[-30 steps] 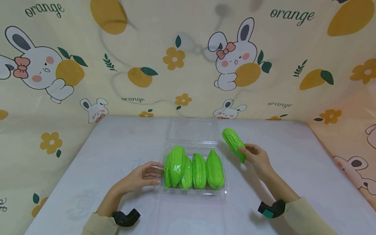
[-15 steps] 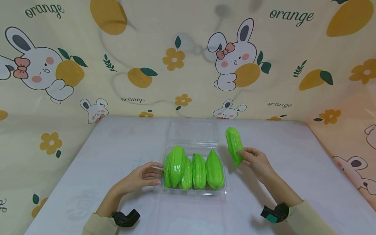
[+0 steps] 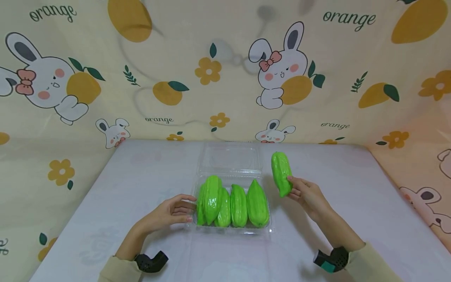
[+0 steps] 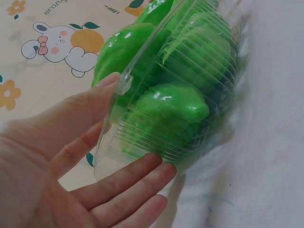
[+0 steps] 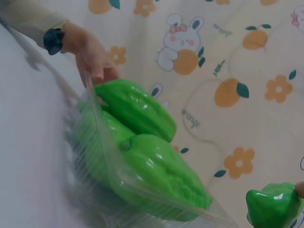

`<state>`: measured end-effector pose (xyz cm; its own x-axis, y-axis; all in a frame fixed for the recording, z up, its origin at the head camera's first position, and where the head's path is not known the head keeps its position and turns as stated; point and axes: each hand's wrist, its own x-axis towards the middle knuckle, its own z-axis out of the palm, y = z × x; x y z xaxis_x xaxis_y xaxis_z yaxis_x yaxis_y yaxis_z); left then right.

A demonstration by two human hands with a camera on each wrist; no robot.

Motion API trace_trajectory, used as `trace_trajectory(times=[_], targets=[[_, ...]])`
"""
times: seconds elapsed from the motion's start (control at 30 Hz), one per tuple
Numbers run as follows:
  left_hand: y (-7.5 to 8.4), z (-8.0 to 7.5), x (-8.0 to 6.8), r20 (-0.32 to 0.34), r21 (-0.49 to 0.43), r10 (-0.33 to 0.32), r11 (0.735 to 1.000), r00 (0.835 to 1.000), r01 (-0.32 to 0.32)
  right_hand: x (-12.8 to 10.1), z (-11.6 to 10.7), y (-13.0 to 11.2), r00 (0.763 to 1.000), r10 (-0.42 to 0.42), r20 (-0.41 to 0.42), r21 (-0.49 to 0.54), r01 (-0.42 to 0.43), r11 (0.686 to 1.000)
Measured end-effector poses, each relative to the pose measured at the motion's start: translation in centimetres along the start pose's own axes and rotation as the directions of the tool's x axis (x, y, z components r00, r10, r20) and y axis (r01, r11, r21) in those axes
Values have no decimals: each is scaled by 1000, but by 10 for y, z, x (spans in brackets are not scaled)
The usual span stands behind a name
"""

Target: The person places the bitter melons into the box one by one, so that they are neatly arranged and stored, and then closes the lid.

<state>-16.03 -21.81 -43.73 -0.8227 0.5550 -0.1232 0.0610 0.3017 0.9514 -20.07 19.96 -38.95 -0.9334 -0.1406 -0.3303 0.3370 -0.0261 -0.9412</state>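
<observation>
My right hand (image 3: 310, 196) pinches a bright green, ridged bitter melon (image 3: 280, 174) by its lower part and holds it raised to the right of a clear plastic clamshell box (image 3: 243, 230). In the right wrist view only a fingertip shows beside the held bitter melon (image 5: 273, 205). Several more bitter melons (image 3: 258, 203) lie in the box, one on top of others at the left. My left hand (image 3: 173, 209) touches the box's left side, its thumb at the rim and its fingers extended along the ribbed wall (image 4: 159, 114).
The box's clear lid (image 3: 230, 156) lies folded back behind it. White table (image 3: 148, 164) surface spreads around the box. A curtain (image 3: 176, 51) printed with rabbits and oranges hangs at the back and sides.
The held bitter melon has turned from slanted to nearly upright and moved slightly right, then rose a little. My left hand and the box have stayed in place.
</observation>
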Motion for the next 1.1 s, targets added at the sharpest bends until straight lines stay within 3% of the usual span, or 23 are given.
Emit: trace_trajectory(times=[0.67, 1.1], targets=[[-1, -1, 0, 7, -14, 6, 1000, 1000, -6, -10, 18, -1, 996, -17, 90, -36, 20, 999], [0, 0, 0, 2, -13, 2, 1000, 1000, -2, -16, 29, -2, 994, -22, 108, -154, 38, 987]])
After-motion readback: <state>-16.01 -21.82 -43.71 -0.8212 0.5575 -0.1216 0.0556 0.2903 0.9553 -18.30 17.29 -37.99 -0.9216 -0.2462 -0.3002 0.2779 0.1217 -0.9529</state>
